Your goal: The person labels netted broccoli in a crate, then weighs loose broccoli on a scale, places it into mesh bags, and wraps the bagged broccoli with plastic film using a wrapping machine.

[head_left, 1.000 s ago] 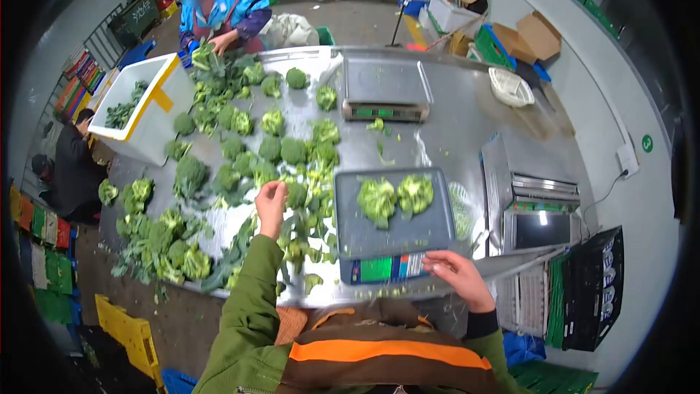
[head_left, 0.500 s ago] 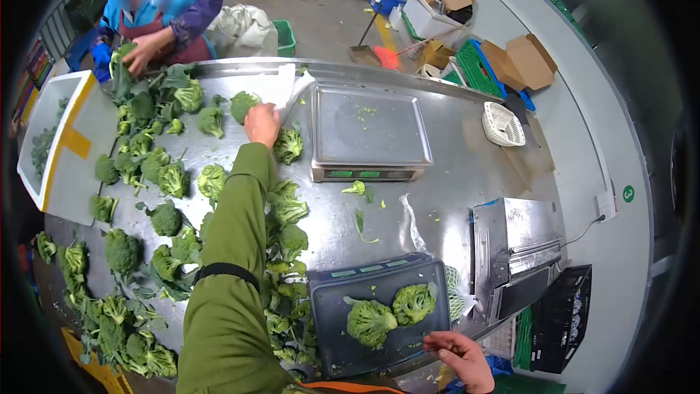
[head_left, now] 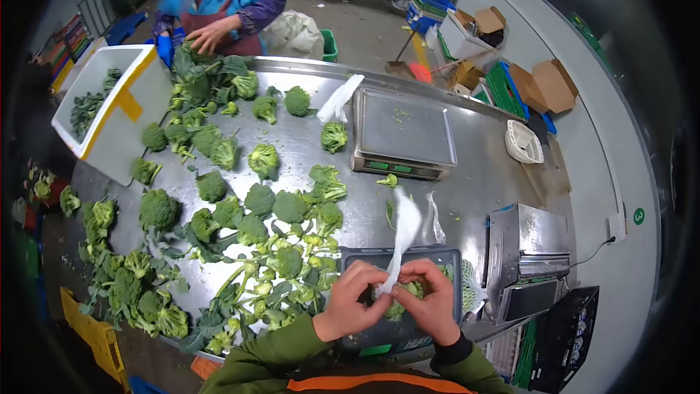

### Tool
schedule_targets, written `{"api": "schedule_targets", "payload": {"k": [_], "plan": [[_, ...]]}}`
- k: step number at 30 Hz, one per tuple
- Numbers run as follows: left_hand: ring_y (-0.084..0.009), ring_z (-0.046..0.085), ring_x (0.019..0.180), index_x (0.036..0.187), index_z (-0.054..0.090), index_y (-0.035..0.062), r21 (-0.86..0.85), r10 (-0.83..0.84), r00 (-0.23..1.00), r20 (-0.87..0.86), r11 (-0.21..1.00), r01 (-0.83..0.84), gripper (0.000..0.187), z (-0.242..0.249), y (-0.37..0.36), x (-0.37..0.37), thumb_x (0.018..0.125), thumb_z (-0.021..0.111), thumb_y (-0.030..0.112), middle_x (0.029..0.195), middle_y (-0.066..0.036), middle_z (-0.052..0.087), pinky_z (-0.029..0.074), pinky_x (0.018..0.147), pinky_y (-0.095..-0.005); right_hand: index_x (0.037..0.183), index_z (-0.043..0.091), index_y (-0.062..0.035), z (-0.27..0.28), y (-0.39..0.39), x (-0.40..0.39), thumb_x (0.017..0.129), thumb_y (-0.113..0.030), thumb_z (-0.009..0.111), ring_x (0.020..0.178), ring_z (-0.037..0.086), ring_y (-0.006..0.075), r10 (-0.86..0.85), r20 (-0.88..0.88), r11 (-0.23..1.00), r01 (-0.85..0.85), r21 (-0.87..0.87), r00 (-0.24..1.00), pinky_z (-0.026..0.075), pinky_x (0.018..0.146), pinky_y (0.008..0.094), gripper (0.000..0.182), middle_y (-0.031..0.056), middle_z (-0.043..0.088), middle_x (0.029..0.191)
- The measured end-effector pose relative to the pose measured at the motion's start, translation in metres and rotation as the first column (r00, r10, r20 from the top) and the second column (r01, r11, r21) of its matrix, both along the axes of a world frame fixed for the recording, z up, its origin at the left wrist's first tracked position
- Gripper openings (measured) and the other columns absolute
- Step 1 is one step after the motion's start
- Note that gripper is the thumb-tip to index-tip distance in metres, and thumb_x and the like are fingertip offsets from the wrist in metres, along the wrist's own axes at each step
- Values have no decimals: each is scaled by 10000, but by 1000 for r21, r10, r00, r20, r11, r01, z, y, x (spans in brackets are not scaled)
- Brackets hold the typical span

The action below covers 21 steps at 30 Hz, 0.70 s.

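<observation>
A limp white net sleeve [head_left: 405, 230] is pinched at its lower end between my left hand [head_left: 354, 300] and my right hand [head_left: 432, 305]. Fingertips of both hands meet there, and the rest of the sleeve stands up away from me. Beneath my hands lies a dark tray [head_left: 364, 253] with broccoli [head_left: 396, 311] in it, mostly hidden by my fingers. Left of the tray, many broccoli heads [head_left: 289, 206] and cut stems are spread over the metal table [head_left: 467, 197]. More white sleeves [head_left: 341, 99] lie beside the scale [head_left: 405, 128].
Across the table a co-worker's hand [head_left: 213, 34] is on broccoli leaves near a white foam box [head_left: 135, 113]. To the right stand a metal machine [head_left: 526, 248] and a white basket [head_left: 523, 141]. Black crates [head_left: 565, 339] sit beyond the table's edge.
My left hand has come back from the white pile by the scale with a sleeve. My right hand has moved inward and up to grip it too. The view has shifted.
</observation>
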<state>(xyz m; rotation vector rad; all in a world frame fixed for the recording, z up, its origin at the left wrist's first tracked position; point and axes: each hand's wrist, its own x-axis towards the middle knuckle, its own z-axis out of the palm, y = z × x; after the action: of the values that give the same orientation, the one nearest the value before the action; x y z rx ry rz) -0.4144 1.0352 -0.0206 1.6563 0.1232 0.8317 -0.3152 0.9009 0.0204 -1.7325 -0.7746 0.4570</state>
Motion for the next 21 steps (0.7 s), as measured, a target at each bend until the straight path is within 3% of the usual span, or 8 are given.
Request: {"api": "schedule_targets", "payload": {"k": [3,5,7,8,13,15,20,21], "plan": [[-210,573,816,1105,556,30,4,-92,994,-53,996,93,412,23,-17,-22,746,758,31,930,-87,574,467,708,-294,1012,664,12,11,-16,-16,762,6,733,842,656,150,-26,-63,999,28,27,998,522,747,262,259,96,662,980],[-182,570,847,1155,510,32,-3,-169,982,-78,986,170,458,32,-38,-34,768,756,25,966,-76,560,465,731,-280,981,675,20,18,-32,-22,753,7,721,807,663,158,8,164,1000,-8,-2,986,527,729,267,233,108,674,950],[-119,549,878,1203,437,41,-572,-274,952,133,764,300,509,22,-62,-38,801,745,-4,995,-45,537,458,762,-251,974,685,14,21,-44,-30,770,5,704,796,662,157,7,105,999,-13,53,994,524,723,266,205,109,678,941],[-97,556,940,1202,415,44,-624,-245,964,103,739,254,512,23,-70,-38,811,734,-34,1037,-42,550,475,802,-249,986,678,22,21,-50,-35,791,10,691,808,656,144,31,50,997,-34,74,998,521,734,264,196,102,679,945],[-132,594,1031,1263,418,31,-636,-327,945,-27,735,237,569,37,-86,-61,799,748,8,1177,-60,558,479,913,-294,1030,651,44,21,-83,-50,859,24,639,858,632,112,218,-347,954,-123,275,912,512,776,258,172,74,676,963],[-137,607,1060,1293,435,16,-749,-547,837,27,543,380,575,34,-82,-73,805,738,21,1199,-62,591,477,930,-293,1048,636,46,18,-100,-42,884,20,619,885,623,105,379,-628,912,-160,377,680,506,799,254,167,57,670,977],[-160,604,1098,1299,505,-3,-604,-475,853,-217,752,265,409,28,-91,-74,902,600,29,1226,-89,609,474,952,-304,1029,630,38,18,-125,-42,889,22,606,846,615,85,376,-464,919,-256,301,802,494,758,239,143,53,665,946],[-182,610,1088,1259,534,-23,-731,-359,930,-77,654,192,319,9,-94,-69,952,502,55,1209,-111,620,468,966,-317,1029,630,38,14,-130,-40,889,22,606,846,615,85,378,-464,918,-258,302,801,494,758,239,143,53,665,946]]}}
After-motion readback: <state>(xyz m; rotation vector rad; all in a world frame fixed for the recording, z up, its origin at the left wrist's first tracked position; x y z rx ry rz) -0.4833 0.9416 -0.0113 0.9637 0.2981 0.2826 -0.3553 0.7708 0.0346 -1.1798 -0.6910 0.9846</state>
